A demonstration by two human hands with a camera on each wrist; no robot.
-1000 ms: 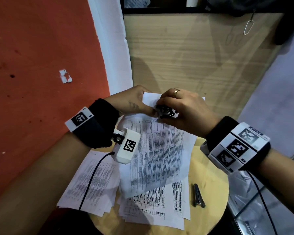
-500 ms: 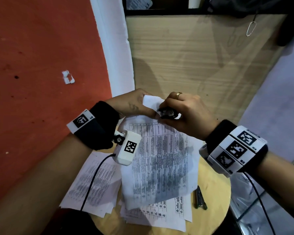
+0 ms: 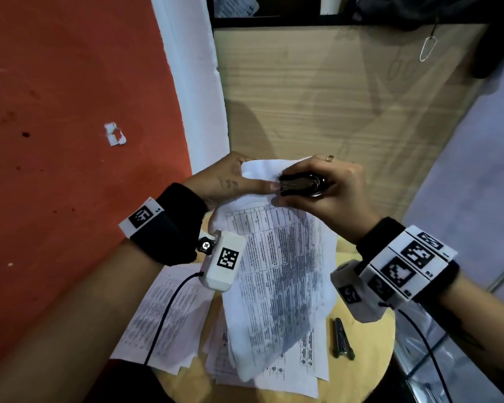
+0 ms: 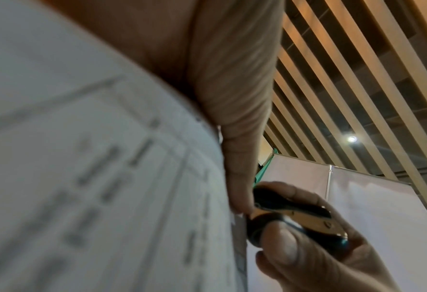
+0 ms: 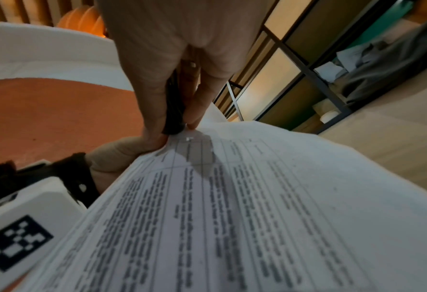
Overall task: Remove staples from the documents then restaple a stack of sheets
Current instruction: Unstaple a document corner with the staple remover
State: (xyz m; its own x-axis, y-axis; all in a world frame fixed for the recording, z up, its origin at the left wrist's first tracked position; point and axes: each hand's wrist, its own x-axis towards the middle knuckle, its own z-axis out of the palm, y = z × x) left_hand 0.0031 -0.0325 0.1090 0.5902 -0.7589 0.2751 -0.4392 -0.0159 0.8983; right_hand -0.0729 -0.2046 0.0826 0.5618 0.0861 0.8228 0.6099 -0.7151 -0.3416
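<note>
still on de-stapling: my left hand (image 3: pixel 230 181) pinches the doc (image 3: pixel 277 274) corner, right hand (image 3: pixel 329 190) squeezes the staple remover (image 3: pixel 301 184) there; loose sheets (image 3: pixel 163 318) on bench (image 3: pixel 361 370), stapler (image 3: pixel 342 338) untouched near right edge, restapling left.

Hidden and unreadable parts

The print on the held white printed sheet (image 3: pixel 277 274) is too small to read and blurs in the left wrist view. The right hand (image 3: pixel 329 193) covers most of the black and chrome staple remover (image 3: pixel 301 184); its claws are not visible against the paper's corner.
</note>
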